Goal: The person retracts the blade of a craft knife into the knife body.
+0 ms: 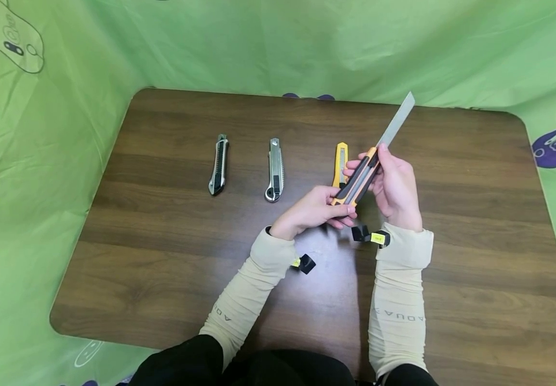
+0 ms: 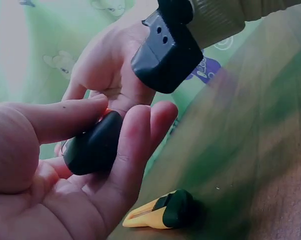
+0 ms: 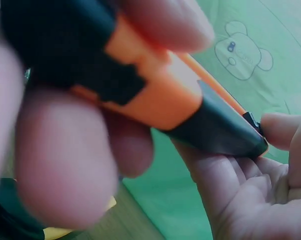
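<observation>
An orange-and-black utility knife [image 1: 357, 181] is held tilted above the table, its long blade [image 1: 397, 120] extended toward the far right. Its lower end is pinched between the thumb and fingers of my left hand [image 1: 312, 209]. My right hand [image 1: 398, 185] grips the upper body, with the thumb close to where the blade comes out. In the left wrist view, the dark butt end [image 2: 94, 144] shows between my left thumb and fingers. The right wrist view shows the orange-and-black handle [image 3: 163, 97] close up; the blade is out of that frame.
Behind the held knife lies a yellow utility knife [image 1: 340, 161], partly covered by the hands. A silver utility knife [image 1: 275, 169] and a black-and-grey one [image 1: 219, 165] lie further left on the brown wooden table [image 1: 162, 246]. Green printed cloth [image 1: 239, 48] surrounds the table.
</observation>
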Tool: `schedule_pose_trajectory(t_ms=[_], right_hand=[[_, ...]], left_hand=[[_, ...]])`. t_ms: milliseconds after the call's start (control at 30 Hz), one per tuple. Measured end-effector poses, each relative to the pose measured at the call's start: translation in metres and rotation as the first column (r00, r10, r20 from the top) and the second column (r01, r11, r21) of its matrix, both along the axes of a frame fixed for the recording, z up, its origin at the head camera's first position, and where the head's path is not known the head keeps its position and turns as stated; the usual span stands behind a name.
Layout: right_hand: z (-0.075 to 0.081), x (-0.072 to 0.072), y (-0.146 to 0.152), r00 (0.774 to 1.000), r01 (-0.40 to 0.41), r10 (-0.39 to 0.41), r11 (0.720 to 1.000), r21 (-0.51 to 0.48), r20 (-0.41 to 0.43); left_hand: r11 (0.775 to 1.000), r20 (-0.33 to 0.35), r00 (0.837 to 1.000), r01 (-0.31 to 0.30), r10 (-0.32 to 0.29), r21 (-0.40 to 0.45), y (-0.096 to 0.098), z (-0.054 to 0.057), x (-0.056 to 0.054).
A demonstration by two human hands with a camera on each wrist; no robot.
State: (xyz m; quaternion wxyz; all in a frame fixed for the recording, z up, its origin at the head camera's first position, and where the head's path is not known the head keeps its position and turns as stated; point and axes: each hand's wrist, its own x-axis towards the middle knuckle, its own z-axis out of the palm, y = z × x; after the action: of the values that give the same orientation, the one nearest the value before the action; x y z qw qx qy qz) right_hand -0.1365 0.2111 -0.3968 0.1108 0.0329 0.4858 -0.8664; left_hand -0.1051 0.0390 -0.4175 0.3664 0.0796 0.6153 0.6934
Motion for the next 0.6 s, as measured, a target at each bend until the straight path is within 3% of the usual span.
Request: schedule_pose_trajectory(t_ms=[300, 600], right_hand=[[0.0001, -0.0001, 0.0033, 0.999, 0.008, -0.008, 1.000, -0.002, 0.036], [0.0004, -0.0025, -0.0027, 0.998, 0.036, -0.032, 0.997, -0.066, 0.059]], left_hand=[[0.996, -0.032, 0.999, -0.025, 0.023, -0.085, 0.0001, -0.0008, -0.0001], [0.999, 0.038, 0.999, -0.031, 0.032, -0.008, 0.0030, -0.0014, 0.0011]])
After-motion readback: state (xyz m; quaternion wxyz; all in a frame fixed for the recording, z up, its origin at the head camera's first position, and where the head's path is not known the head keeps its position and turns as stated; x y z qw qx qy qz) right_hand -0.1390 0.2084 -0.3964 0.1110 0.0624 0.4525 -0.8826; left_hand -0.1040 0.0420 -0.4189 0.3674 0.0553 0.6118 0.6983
